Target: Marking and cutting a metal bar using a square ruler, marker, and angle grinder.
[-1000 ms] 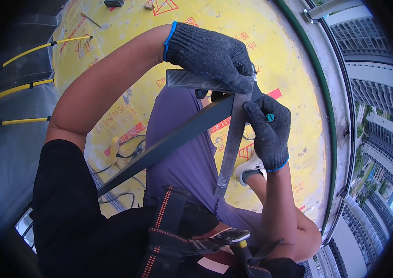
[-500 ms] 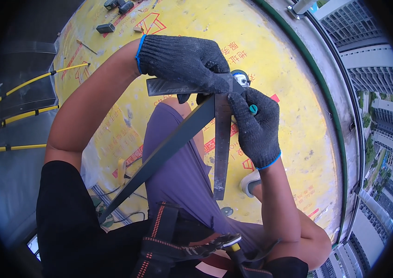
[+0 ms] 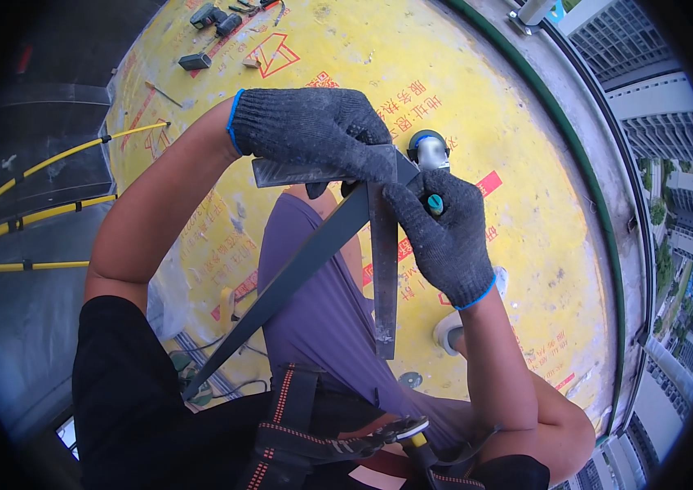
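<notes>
My left hand, in a dark knitted glove with a blue cuff, is closed on a metal try square. Its fingers press the square against a long dark grey metal bar, which slants down to the lower left across my thigh. The square's long blade points toward me, over the bar. My right hand, gloved alike, pinches a slim pen-like tool with a teal end near the square's corner. The tool's tip is hidden. An angle grinder with a silver head lies just beyond my right hand.
Yellow printed sheeting covers the floor. A cordless drill and a black battery-like block lie at the far left, near a thin stick. Yellow hoses run along the left. A green strip edges the right, with tall buildings outside.
The view has shifted, so the far floor items sit lower and more of the grinder shows. Both hands keep their hold on the square, bar and pen-like tool.
</notes>
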Demonstrator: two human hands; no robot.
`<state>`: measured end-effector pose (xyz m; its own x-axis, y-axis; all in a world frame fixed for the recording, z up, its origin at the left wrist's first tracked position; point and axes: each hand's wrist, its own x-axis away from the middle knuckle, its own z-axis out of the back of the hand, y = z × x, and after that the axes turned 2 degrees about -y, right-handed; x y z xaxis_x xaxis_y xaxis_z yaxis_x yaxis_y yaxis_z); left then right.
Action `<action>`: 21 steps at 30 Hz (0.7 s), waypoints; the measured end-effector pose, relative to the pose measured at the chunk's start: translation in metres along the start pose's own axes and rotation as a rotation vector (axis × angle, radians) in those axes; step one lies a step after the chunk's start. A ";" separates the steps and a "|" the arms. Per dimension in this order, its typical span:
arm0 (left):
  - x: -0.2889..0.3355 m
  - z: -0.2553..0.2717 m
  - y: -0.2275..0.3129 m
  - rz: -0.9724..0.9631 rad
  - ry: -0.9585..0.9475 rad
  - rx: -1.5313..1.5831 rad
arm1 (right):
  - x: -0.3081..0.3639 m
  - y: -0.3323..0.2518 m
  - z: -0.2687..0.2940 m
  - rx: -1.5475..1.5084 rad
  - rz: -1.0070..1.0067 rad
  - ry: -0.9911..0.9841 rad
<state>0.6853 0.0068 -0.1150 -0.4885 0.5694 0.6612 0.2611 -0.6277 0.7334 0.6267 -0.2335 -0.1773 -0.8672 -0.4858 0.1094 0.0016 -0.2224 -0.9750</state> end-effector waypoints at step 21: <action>-0.010 0.005 -0.008 -0.050 -0.054 0.125 | -0.003 0.014 0.005 0.069 0.016 -0.044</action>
<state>0.6924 0.0087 -0.1269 -0.4587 0.6283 0.6284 0.3407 -0.5288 0.7774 0.6318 -0.2391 -0.1907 -0.8440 -0.5263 0.1034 0.0513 -0.2712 -0.9612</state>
